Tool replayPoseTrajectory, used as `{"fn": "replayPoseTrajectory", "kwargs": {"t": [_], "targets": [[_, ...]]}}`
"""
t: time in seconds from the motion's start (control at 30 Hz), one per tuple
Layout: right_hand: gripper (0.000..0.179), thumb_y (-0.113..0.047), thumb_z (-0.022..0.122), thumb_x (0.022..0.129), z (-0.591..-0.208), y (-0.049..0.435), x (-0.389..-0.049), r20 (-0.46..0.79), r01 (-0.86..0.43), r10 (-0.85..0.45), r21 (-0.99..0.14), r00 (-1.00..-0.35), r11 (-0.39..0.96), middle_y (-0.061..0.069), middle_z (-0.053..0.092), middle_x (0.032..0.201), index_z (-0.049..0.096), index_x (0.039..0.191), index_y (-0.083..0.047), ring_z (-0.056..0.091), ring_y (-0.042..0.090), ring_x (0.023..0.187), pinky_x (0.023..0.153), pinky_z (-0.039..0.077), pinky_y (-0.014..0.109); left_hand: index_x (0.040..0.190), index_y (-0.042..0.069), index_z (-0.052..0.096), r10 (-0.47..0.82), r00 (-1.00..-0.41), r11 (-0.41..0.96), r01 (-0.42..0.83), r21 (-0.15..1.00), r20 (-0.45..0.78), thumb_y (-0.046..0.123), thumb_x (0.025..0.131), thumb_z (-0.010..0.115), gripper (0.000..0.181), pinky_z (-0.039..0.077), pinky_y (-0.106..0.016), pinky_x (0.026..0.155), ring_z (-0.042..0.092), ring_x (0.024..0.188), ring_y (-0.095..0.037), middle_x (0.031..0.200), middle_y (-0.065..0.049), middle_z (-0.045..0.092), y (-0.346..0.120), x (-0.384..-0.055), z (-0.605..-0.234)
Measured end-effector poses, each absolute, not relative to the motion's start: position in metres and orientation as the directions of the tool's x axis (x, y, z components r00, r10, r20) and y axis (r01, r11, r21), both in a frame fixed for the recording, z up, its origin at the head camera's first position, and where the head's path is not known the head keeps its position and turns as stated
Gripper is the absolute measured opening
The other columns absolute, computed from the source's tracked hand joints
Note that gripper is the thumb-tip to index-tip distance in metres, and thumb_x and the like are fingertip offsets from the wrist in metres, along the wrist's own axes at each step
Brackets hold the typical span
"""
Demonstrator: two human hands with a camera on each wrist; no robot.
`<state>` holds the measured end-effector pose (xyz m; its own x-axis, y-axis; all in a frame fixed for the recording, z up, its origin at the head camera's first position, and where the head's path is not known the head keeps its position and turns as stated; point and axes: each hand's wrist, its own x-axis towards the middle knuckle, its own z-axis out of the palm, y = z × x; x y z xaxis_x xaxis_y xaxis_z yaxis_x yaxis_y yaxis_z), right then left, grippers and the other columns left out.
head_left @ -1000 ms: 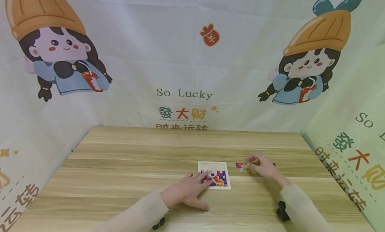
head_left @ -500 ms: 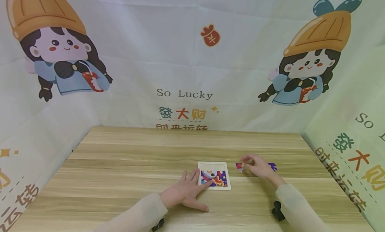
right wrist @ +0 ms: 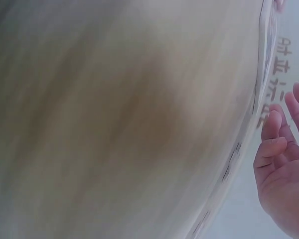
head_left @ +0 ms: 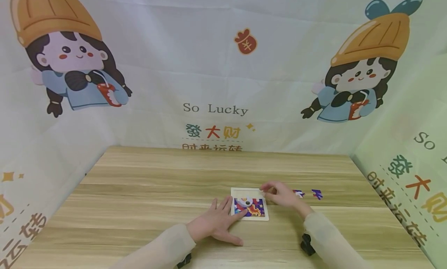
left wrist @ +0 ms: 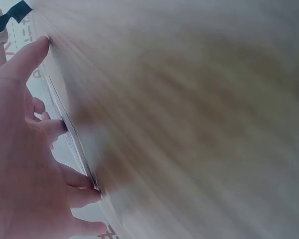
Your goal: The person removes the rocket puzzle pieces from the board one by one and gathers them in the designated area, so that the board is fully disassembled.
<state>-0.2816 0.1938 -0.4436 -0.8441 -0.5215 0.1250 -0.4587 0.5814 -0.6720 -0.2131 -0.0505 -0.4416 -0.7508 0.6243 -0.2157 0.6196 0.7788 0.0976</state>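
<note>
A white-framed jigsaw puzzle board (head_left: 250,218) lies on the table, its lower part filled with purple, red and orange picture pieces; its upper part is bare. My left hand (head_left: 216,224) rests spread at the board's left edge, index finger on the picture; the left wrist view shows its straight fingers (left wrist: 84,196) along that edge. Above the board's upper right corner, my right hand (head_left: 281,194) has thumb and fingers bent together in a pinch. The red-and-purple puzzle piece it took is almost wholly hidden by the fingers. In the right wrist view the right hand (right wrist: 284,164) shows no piece.
Two loose purple puzzle pieces lie right of the board: a white-and-purple piece (head_left: 298,193) beside the right hand and a purple piece (head_left: 316,194) farther right. A printed cloth (head_left: 223,75) hangs behind the wooden table (head_left: 157,172) and along its sides.
My right hand has moved left from the loose pieces to the board, and the red-and-purple piece has left its spot on the table. My left fingers slid off the picture toward the board's left edge.
</note>
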Motion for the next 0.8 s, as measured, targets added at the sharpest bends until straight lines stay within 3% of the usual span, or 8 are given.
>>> {"fn": "replayPoseTrajectory", "kwargs": {"t": [0.43, 0.8], "targets": [[0.018, -0.010, 0.056, 0.084, -0.438, 0.164, -0.286, 0.028, -0.463, -0.596, -0.659, -0.802, 0.592, -0.002, 0.056, 0.084, 0.062, 0.099, -0.005, 0.049, 0.012, 0.070, 0.059, 0.043, 0.026, 0.140, 0.033, 0.021, 0.619, -0.752, 0.782, 0.618, 0.083, -0.228, 0.074, 0.069, 0.043, 0.085, 0.008, -0.053, 0.099, 0.008, 0.129, -0.034, 0.141, -0.025, 0.011, -0.050, -0.212, -0.439], [0.016, -0.010, 0.054, 0.084, -0.437, 0.143, -0.288, -0.055, -0.435, -0.617, -0.660, -0.785, 0.612, -0.002, 0.061, 0.086, 0.065, 0.096, -0.007, 0.053, 0.011, 0.075, 0.066, 0.043, 0.029, 0.140, 0.032, 0.022, 0.623, -0.750, 0.777, 0.625, 0.068, -0.222, 0.074, 0.070, 0.043, 0.084, 0.010, -0.053, 0.099, 0.009, 0.129, -0.034, 0.141, -0.025, 0.012, -0.050, -0.212, -0.439]]}}
